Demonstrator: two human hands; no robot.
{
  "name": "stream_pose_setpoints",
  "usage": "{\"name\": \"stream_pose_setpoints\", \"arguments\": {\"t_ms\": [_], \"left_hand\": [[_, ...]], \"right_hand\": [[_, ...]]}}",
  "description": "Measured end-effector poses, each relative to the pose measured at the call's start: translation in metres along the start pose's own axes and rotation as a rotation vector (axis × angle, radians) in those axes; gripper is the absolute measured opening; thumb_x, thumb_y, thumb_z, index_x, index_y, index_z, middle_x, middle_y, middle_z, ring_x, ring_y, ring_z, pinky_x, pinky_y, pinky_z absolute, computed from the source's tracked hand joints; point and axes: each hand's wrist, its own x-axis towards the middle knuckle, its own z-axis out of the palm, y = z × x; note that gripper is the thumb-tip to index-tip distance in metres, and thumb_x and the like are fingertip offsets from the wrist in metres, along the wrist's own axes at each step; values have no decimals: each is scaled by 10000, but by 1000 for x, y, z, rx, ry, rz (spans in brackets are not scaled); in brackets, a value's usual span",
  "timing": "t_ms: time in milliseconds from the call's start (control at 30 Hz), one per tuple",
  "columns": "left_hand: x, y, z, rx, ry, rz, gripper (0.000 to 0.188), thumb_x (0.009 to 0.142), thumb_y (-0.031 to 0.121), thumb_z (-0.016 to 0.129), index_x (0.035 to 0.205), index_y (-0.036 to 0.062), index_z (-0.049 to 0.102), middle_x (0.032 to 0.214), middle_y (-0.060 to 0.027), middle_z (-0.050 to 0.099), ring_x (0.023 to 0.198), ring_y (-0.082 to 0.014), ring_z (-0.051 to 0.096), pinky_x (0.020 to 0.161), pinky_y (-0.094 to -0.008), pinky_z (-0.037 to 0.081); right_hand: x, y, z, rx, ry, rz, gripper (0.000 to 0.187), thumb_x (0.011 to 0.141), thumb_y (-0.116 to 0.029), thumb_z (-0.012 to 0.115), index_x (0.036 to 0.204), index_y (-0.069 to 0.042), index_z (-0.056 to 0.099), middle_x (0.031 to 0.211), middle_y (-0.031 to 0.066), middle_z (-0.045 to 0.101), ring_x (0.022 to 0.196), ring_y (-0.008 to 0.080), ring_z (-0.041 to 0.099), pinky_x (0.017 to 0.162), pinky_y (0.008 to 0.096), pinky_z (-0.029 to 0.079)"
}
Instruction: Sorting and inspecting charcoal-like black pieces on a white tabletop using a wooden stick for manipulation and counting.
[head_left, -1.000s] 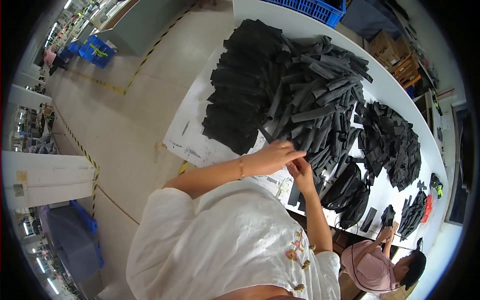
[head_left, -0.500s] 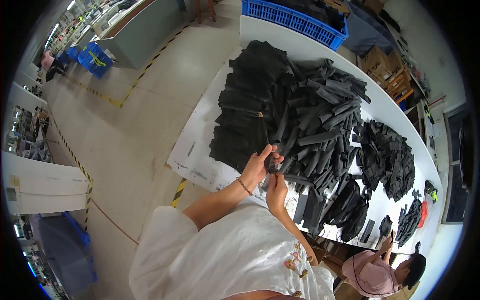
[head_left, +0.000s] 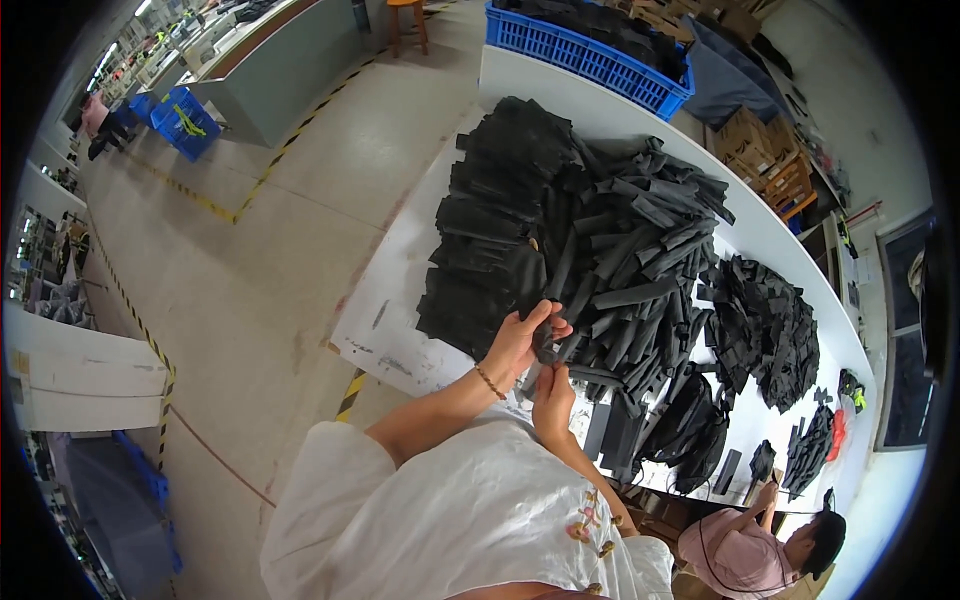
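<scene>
Here, my left hand (head_left: 513,345) is holding a small dark piece (head_left: 546,347), and my right hand (head_left: 552,402), just nearer to me, pinches the end of it, so the piece is between my two hands. Just past my left hand are lots of flat black pieces (head_left: 490,225) in rows, and a messy heap of dark grey strips (head_left: 640,250) lies ahead and to the right of my hands, on the white table (head_left: 385,345).

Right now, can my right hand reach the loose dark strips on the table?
Probably yes: the heap of strips lies close beside your right hand, with nothing visible between, though that hand seems busy with a dark piece.
</scene>
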Motion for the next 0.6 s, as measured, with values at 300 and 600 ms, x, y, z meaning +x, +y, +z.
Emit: {"name": "stream_pose_setpoints", "arguments": {"t_ms": [300,600], "left_hand": [[34,33,-11,69,188,210,293,870,279,664,880,-11,626,638,-91,605,458,-155,552,461,-299,501],[86,135,-103,-72,242,606,334,918,368,580,729,99,523,480,78,284,383,-36,209,387,-220,159]], "right_hand": [[-21,20,-15,-55,-237,7,72,914,-49,497,945,6,532,684,246,584,638,419,600,527,418,452],[-74,22,-105,-118,-619,-29,105,910,-94,550,931,-13,614,667,201,583,606,292,620,569,371,475]]}}
